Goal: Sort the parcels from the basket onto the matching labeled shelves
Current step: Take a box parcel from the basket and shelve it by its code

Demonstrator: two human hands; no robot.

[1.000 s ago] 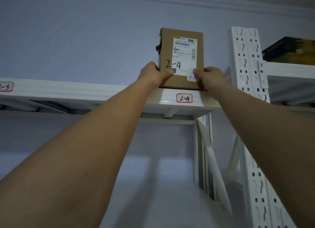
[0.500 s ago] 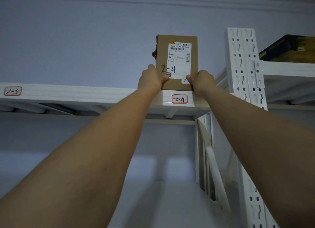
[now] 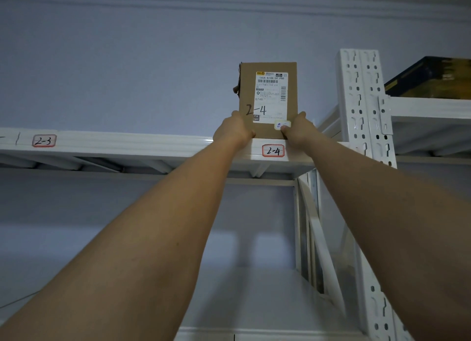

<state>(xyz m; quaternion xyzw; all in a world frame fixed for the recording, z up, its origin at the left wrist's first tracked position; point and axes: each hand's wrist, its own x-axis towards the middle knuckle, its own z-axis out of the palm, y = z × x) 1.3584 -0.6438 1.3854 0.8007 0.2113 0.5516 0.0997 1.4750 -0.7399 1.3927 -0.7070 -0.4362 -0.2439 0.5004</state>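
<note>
Gripping cardboard parcel [image 3: 268, 101] marked 2-4 upright, left hand [image 3: 233, 131] and right hand [image 3: 298, 131] clamping its lower corners, above shelf label 2-4 [image 3: 273, 151]

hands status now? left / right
Left hand: grips the parcel at its lower left corner.
Right hand: grips the parcel at its lower right corner.

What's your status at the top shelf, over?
Left hand and right hand both grip the 2-4 parcel, upright. Bottom edge at the shelf beam, above the 2-4 tag. Nothing in the way.
</note>
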